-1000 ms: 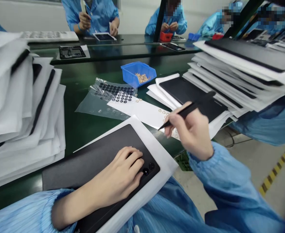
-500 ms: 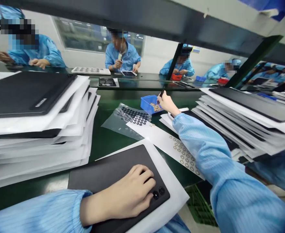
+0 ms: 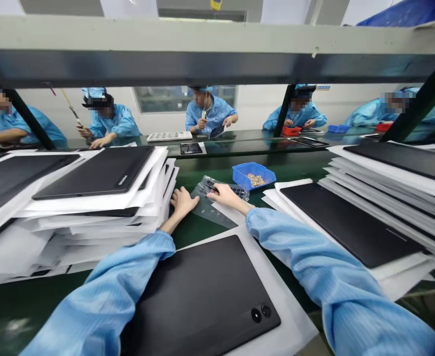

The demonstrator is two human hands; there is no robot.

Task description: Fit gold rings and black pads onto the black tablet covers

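My right hand point(image 3: 228, 195) pinches a slim dark tool point(image 3: 215, 187), probably tweezers, over a clear plastic sheet point(image 3: 212, 212) bearing black rings point(image 3: 239, 190). My left hand point(image 3: 183, 201) is on the green bench at the sheet's left side, fingers apart and holding nothing, close to the left stack. In front of me a black tablet back cover point(image 3: 202, 287) lies on white paper point(image 3: 295, 316), its two round camera spots at the lower right. My right hand and sleeve hide part of the plastic sheet and a white strip.
Behind my right hand stands a blue bin point(image 3: 240, 175) of small gold-coloured parts point(image 3: 256, 179). Stacks of covers and paper rise at left point(image 3: 128, 217) and right point(image 3: 395, 188). Another cover point(image 3: 343, 217) lies right. A shelf point(image 3: 202, 64) crosses overhead; several co-workers sit opposite.
My left hand has left the tablet cover and reached forward to the plastic sheet's left side. My right hand has moved left from the blue bin to the sheet. The view has shifted.
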